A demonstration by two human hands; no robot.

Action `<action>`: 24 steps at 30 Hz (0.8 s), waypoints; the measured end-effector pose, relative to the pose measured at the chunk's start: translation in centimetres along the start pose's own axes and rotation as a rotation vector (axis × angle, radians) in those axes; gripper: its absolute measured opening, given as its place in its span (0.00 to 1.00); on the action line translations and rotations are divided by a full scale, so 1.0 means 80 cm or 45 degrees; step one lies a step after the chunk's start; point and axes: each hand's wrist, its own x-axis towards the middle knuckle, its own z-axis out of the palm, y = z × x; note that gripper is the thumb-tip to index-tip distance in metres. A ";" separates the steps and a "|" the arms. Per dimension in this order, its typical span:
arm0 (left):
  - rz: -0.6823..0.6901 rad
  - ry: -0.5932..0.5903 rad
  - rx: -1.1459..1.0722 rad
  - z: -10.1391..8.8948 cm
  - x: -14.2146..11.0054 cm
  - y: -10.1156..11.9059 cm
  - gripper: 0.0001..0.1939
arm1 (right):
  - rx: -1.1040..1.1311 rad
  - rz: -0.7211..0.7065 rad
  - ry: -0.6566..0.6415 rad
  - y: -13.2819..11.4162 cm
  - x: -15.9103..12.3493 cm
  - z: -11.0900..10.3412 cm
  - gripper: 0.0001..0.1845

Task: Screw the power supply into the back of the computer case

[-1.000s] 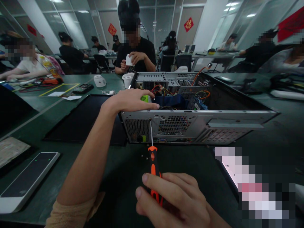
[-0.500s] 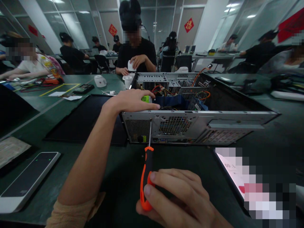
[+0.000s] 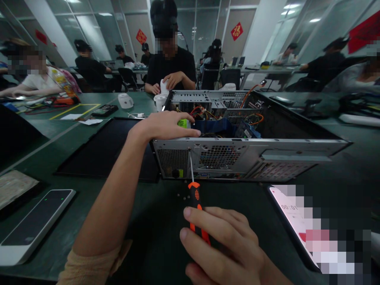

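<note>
An opened computer case (image 3: 252,147) lies on its side, its silver rear panel facing me. My left hand (image 3: 166,124) rests flat over the power supply at the case's left rear corner, fingers stretched out beside a green label (image 3: 185,123). In my right hand (image 3: 228,239) is an orange and black screwdriver (image 3: 195,194), its tip at a screw hole beside the power supply grille (image 3: 173,159). The fingers partly hide its handle. Several small screws (image 3: 184,198) lie on the table just left of the screwdriver.
A black side panel (image 3: 97,154) lies left of the case. A white handheld device (image 3: 37,225) is at lower left, a lit phone (image 3: 286,209) at right. Across the green table, a person (image 3: 170,67) handles white plastic parts.
The screwdriver's handle has swung right, and its tip stays near the same hole. My right hand has shifted its hold on it. More screws now show beside it. My left hand stays put.
</note>
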 end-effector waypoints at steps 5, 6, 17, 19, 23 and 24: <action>0.019 0.009 -0.009 0.002 0.000 -0.002 0.45 | 0.101 0.007 0.006 -0.001 -0.003 -0.002 0.18; 0.019 0.006 -0.011 0.002 0.000 -0.001 0.45 | 0.091 0.024 0.003 -0.004 -0.003 -0.002 0.16; 0.025 0.009 -0.011 0.002 0.001 -0.002 0.44 | 0.002 0.065 0.137 -0.008 0.001 0.008 0.05; 0.018 0.008 -0.004 0.002 0.001 -0.002 0.44 | -0.008 0.121 0.166 -0.014 0.002 0.008 0.07; 0.008 0.000 0.010 0.002 0.000 -0.002 0.44 | -0.053 0.192 0.140 -0.024 0.006 0.004 0.10; 0.014 0.002 0.008 0.002 0.000 -0.002 0.44 | -0.041 0.188 0.105 -0.024 0.006 0.002 0.09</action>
